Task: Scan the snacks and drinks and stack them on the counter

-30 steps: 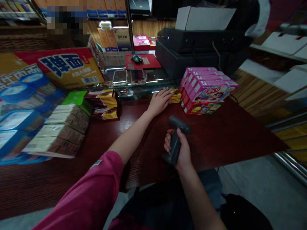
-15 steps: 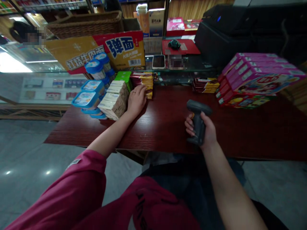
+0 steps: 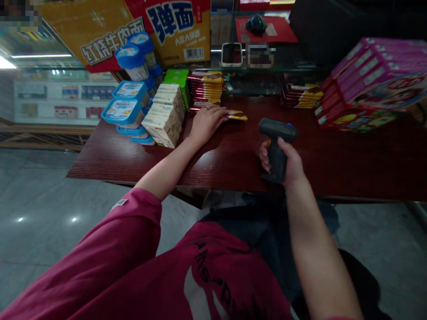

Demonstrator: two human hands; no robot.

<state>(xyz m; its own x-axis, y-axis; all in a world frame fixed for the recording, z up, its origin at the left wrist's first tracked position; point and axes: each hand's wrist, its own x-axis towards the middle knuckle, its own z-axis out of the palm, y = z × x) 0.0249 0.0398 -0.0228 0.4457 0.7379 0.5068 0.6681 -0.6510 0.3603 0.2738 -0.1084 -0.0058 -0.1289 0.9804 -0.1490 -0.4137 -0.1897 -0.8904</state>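
My left hand point(image 3: 208, 123) is closed on a red and yellow snack packet point(image 3: 237, 115), low over the dark wood counter point(image 3: 230, 155). Its fingers hide part of the packet. Just behind stands a stack of similar packets point(image 3: 207, 91). My right hand point(image 3: 290, 162) is wrapped round the grip of a dark barcode scanner point(image 3: 277, 146), whose head points left. A small blue light shows on the scanner. Another, smaller stack of packets point(image 3: 300, 95) lies behind it to the right.
Left of my left hand stand cream-coloured boxes point(image 3: 165, 118), a green pack point(image 3: 178, 79) and blue-lidded tubs point(image 3: 123, 111). Pink and red boxes point(image 3: 376, 80) are piled at the right. A phone point(image 3: 231, 54) lies on the glass shelf, beside a noodle carton point(image 3: 187, 31).
My left hand has moved right from beside the packet stack, bringing one packet out along the counter. My right hand still holds the scanner, now lit blue. The view has tipped downward.
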